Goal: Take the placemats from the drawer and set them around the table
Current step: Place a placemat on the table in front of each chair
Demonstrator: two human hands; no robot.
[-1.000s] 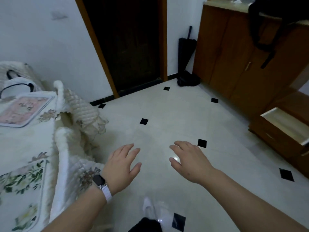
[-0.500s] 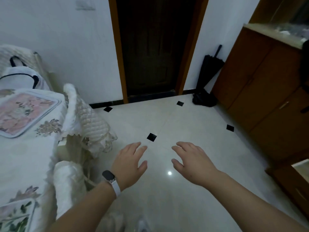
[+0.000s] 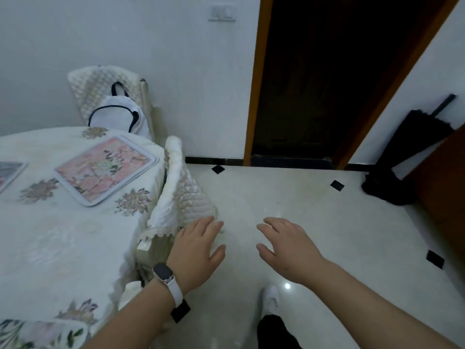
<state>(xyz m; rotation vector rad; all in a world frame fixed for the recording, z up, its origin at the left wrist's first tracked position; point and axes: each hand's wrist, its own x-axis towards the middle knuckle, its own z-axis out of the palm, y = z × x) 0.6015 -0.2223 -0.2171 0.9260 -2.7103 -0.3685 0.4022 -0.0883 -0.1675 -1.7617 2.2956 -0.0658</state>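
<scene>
A pink floral placemat lies flat on the table, which wears a white flowered cloth. Part of a second placemat shows at the left edge, and a green leafy placemat lies at the bottom left corner. My left hand, with a watch on the wrist, floats palm down with straight fingers beside the table, holding nothing. My right hand hovers the same way over the floor, empty. The drawer is out of view.
A chair with a quilted white cover stands tucked at the table's right side. Another covered chair at the wall carries a white bag. A dark doorway, a black umbrella and a brown cabinet edge lie ahead and right.
The view has swung left: the cabinet and open drawer have left the frame and the table fills more of the left. Both hands stay open and empty.
</scene>
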